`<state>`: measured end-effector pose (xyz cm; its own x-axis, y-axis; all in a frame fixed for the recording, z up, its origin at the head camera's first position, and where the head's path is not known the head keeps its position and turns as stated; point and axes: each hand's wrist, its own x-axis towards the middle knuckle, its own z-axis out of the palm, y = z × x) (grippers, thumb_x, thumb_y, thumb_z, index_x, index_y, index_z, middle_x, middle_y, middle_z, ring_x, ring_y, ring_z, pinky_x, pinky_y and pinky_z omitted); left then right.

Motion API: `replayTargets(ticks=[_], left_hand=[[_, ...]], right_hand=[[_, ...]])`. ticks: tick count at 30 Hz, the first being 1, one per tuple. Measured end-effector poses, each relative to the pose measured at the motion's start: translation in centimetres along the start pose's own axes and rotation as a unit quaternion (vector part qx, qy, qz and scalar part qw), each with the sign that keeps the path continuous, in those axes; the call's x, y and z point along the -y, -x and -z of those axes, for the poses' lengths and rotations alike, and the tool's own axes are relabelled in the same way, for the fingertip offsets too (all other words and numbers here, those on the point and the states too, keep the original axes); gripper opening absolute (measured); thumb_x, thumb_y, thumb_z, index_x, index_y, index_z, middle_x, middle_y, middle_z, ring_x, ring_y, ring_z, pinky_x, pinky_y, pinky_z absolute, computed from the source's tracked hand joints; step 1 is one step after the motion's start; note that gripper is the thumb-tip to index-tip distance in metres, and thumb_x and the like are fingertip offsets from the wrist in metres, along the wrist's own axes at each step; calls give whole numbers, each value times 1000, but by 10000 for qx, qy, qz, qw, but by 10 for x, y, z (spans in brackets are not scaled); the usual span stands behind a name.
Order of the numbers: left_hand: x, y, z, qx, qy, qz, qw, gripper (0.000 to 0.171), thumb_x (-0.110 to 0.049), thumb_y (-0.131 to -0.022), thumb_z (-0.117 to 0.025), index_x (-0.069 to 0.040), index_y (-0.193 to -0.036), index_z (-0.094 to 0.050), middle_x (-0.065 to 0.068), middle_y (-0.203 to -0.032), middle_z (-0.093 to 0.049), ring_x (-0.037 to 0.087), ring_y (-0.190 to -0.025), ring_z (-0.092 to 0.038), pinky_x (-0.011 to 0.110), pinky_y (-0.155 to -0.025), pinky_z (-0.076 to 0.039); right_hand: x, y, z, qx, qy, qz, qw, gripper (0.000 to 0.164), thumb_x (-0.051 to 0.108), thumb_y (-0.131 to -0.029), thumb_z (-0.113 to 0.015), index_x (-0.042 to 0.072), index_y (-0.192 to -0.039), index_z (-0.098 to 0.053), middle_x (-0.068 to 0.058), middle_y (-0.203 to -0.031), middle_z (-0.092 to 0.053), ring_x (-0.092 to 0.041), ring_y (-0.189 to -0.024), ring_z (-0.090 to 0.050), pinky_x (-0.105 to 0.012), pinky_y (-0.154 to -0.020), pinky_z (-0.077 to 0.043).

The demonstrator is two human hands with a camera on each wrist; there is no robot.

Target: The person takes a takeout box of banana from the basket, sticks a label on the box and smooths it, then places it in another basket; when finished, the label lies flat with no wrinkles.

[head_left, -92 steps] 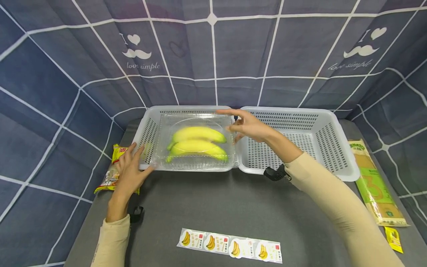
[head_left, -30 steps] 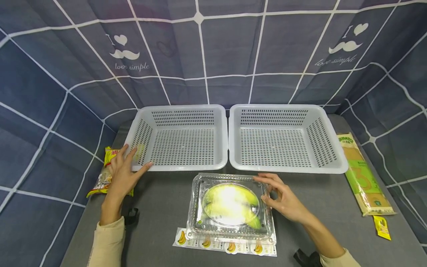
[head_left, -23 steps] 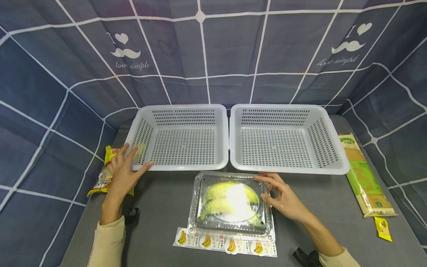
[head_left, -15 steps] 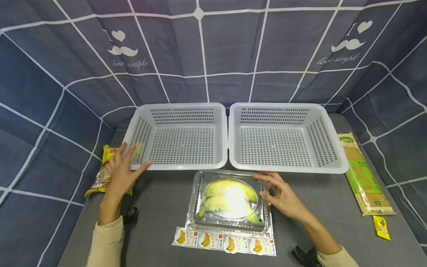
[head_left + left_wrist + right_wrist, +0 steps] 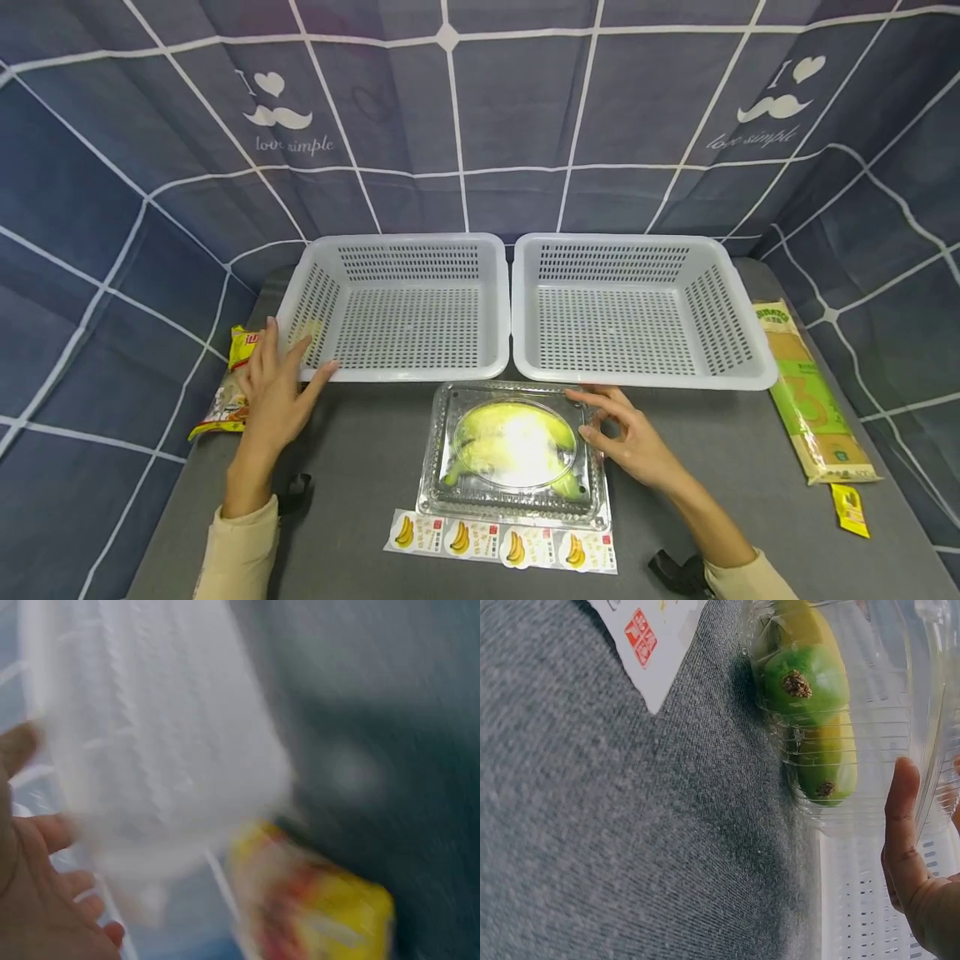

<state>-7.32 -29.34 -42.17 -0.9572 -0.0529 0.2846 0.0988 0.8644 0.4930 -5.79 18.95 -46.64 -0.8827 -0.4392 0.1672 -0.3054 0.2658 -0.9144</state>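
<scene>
A clear plastic clamshell box [image 5: 442, 483] with green-tipped yellow bananas [image 5: 480, 421] inside sits in front of the baskets, lid down. My right hand [image 5: 626, 437] pinches its right side, thumb toward me and fingers at the far corner. In the right wrist view the thumb [image 5: 904, 817] lies against the clear wall, beside the banana ends [image 5: 806, 682]. My left hand [image 5: 273, 387] rests at the near left corner of the left white basket [image 5: 405, 375], fingers spread. The left wrist view is blurred, with that basket [image 5: 172, 720] beside the fingers.
A second white basket [image 5: 645, 379] stands to the right. A strip of banana stickers [image 5: 501, 542] lies just in front of the box. At the left is a yellow snack bag [image 5: 225, 404]; at the right are a green-and-tan packet [image 5: 813, 400] and a small yellow sachet [image 5: 850, 510].
The banana box came out of the left basket and down to the table front, held by my right hand. Within the last second it slid slightly away from me, uncovering more stickers.
</scene>
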Motion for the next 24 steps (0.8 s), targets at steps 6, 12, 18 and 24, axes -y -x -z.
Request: replayTargets(ticks=[6,12,18,24], left_hand=[[-43,36,3,-139,340,-899,9953,54,-28,-88,-73,-6,-135,-57,17,-159,-24,46,-140,-23,65,-95,-19],[-62,76,-1,197,771,-1587,9841,58,-14,-79,-81,-14,-133,-61,17,-144,-44,31,-121,-46,44,-95,-34],[-55,111,-14,1576,1248,-1454,9687,53,-18,-79,-82,-33,-126,-63,5,-138,-52,18,-121,-46,45,-95,-36],[-50,135,-28,2447,1588,-1468,9452,33,-31,-82,-77,-40,-113,-69,4,-142,-49,17,-122,-45,42,-93,-37]], right_hand=[[-2,1,-1,81,-303,55,9995,48,-2,-93,-62,3,-139,-52,-30,-149,-29,-9,-81,-56,-37,-76,-56],[0,2,1,26,-368,34,9993,48,-2,-93,-62,2,-139,-52,-28,-149,-31,-4,-94,-55,-28,-58,-55],[0,3,1,46,-501,-6,9987,49,-2,-93,-61,2,-141,-51,-29,-150,-29,-2,-95,-55,-30,-53,-56],[1,2,-1,106,-687,-27,9976,48,-3,-94,-60,1,-141,-50,-28,-152,-26,-7,-80,-53,-31,-47,-54]])
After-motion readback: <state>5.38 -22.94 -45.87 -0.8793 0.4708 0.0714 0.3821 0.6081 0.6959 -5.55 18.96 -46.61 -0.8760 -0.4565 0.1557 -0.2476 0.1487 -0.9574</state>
